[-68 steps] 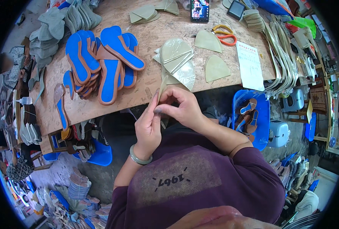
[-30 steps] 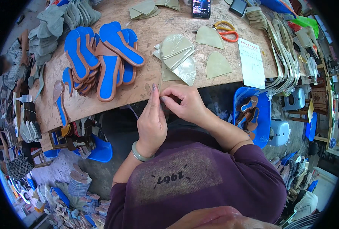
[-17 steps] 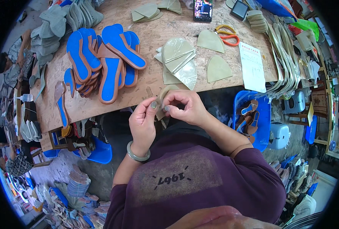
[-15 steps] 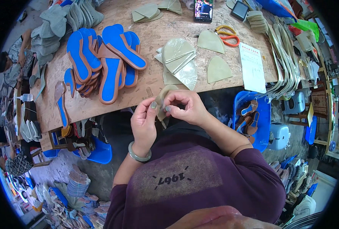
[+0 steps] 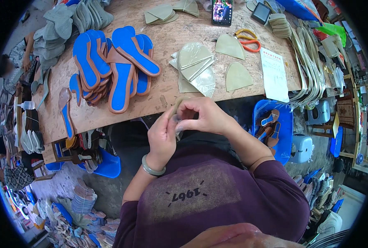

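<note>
In front of my chest, just off the table's near edge, my left hand [image 5: 161, 135] and right hand [image 5: 205, 115] are closed together on a khaki shoe-upper piece [image 5: 177, 106]. Only a narrow strip of it shows between them, with most of it behind my fingers. My right thumb and forefinger curl round into a ring against the piece. The left fingers pinch it from the other side. Straight ahead on the table lie a fanned stack of khaki half-round pieces [image 5: 195, 56], partly under clear film, and two single ones [image 5: 238, 77] to its right.
Blue insoles with brown edges [image 5: 121, 87] are piled to the left on the wooden table [image 5: 155, 68]. Pliers and scissors with orange handles [image 5: 250, 44], a paper slip [image 5: 274, 74] and a phone [image 5: 222, 12] lie beyond. A blue bin [image 5: 284, 140] stands below right.
My hands have drawn closer together, and the left one has turned inward. Less of the khaki piece shows now than before.
</note>
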`<state>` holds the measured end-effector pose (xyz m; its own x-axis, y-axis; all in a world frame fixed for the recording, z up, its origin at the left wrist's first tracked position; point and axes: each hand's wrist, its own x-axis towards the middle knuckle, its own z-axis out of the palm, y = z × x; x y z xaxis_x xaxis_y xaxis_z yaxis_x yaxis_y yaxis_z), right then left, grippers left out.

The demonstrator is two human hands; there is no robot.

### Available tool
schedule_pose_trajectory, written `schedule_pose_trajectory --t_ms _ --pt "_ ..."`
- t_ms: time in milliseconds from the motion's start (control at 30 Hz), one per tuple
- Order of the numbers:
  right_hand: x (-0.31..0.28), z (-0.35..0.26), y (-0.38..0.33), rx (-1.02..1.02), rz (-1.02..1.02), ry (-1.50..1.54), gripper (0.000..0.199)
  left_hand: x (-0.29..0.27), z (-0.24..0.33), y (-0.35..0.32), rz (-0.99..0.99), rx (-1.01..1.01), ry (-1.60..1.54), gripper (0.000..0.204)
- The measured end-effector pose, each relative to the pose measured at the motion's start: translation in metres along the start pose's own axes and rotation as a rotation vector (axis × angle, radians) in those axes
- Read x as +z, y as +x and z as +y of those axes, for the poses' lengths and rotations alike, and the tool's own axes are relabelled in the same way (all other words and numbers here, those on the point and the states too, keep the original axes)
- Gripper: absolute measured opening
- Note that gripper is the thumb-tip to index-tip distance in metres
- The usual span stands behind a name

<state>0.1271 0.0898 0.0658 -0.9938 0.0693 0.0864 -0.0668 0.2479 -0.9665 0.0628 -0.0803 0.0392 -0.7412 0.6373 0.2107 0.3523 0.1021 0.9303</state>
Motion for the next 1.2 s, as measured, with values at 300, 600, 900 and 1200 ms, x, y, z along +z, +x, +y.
schedule_pose_trajectory --t_ms 300,600,900,1200 --pt "-0.016 0.02 -0.029 -0.313 0.166 -0.447 0.024 -0.01 0.011 0.004 -0.139 0.013 0.052 0.028" --pt "-0.062 0.046 -0.115 0.016 0.384 -0.428 0.022 -0.052 0.011 0.033 0.263 -0.089 -0.18 0.023" --pt "-0.063 0.046 -0.095 0.285 0.44 -0.978 0.025 -0.028 0.011 0.033 0.337 -0.06 -0.335 0.013" --pt "0.022 -0.019 -0.021 -0.053 0.172 -0.116 0.04 -0.004 0.008 0.006 -0.049 -0.216 -0.724 0.024"
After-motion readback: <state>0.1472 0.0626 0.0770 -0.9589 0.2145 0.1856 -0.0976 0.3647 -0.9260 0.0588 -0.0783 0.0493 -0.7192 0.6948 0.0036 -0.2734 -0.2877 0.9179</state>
